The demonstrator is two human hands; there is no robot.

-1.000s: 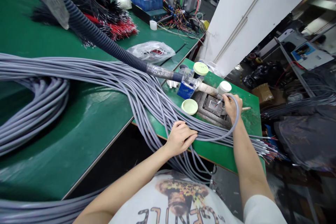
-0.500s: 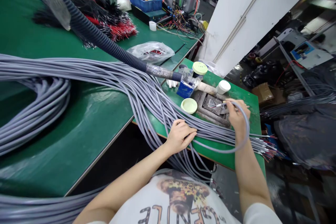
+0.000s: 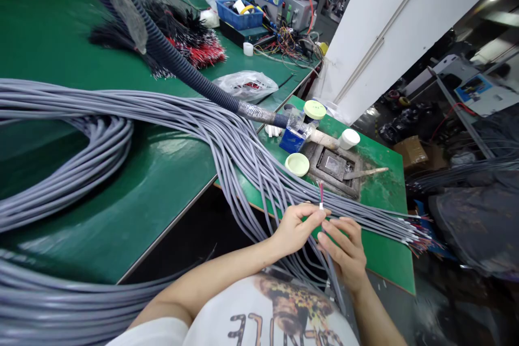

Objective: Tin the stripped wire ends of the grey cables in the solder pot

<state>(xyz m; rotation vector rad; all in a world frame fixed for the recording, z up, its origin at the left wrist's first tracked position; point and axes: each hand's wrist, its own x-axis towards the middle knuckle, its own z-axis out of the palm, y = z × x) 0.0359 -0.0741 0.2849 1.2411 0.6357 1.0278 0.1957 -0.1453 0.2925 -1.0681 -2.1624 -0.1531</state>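
Note:
Both hands meet over the near edge of the small green board. My left hand (image 3: 300,228) pinches a grey cable just below its white collar (image 3: 321,206), and thin coloured wires (image 3: 321,192) stick up from the end. Just beside it, my right hand (image 3: 346,251) has its fingers closed around the same cable, whose grey length (image 3: 335,286) hangs down below. Behind the hands lies a thick bundle of grey cables (image 3: 251,157) with stripped ends (image 3: 417,232) at the right. Beyond is a grimy solder pot (image 3: 354,186) with a flat scraper (image 3: 367,173) resting across it.
A ribbed dark hose (image 3: 182,75) slants over the bench to a nozzle (image 3: 324,139) by the pot. Around it stand a pale green lid (image 3: 297,164), a white cup (image 3: 349,139) and a blue box (image 3: 292,139). Coiled cables (image 3: 101,157) cover the left bench.
My right hand has drawn the cable end back from the solder pot towards me. My left hand has left the bundle and now pinches that end. The scraper lies uncovered on the pot.

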